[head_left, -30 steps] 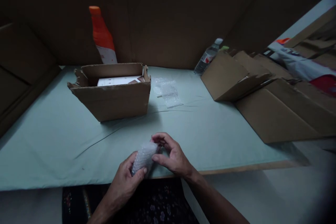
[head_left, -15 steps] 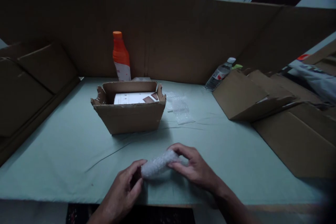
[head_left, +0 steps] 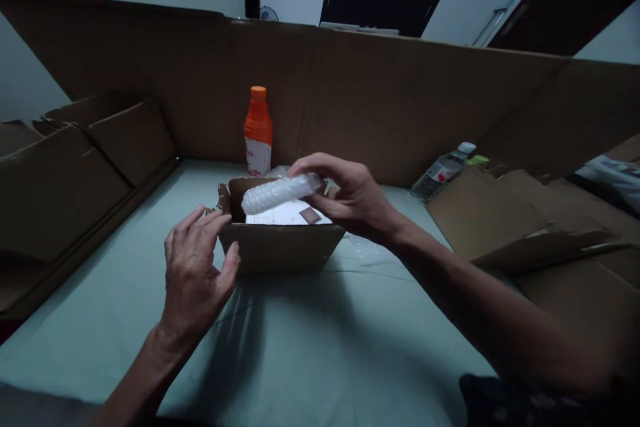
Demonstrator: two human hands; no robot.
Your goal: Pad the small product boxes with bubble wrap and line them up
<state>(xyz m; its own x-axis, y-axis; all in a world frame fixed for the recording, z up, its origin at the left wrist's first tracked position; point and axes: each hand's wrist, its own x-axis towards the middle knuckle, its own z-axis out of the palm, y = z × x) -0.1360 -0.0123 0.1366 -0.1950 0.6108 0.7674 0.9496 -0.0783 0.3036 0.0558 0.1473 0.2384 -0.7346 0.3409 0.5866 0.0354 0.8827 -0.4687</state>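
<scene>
My right hand point(head_left: 350, 197) grips a long bundle wrapped in bubble wrap point(head_left: 280, 193) and holds it level over the open top of a small cardboard box point(head_left: 280, 248). A white card with a brown patch point(head_left: 293, 215) lies inside the box. My left hand point(head_left: 195, 270) hovers at the box's near left corner, fingers spread and holding nothing.
An orange bottle point(head_left: 258, 131) stands behind the box against a tall cardboard wall point(head_left: 390, 100). A clear water bottle point(head_left: 443, 170) lies at the right, next to flattened cardboard boxes point(head_left: 520, 227). More cardboard point(head_left: 75, 173) lines the left side. A loose bubble wrap sheet point(head_left: 367, 252) lies on the pale green table point(head_left: 310, 347).
My right hand lifted the wrapped bundle from the table's near edge up and forward over the box. My left hand let go of it and moved toward the box's corner.
</scene>
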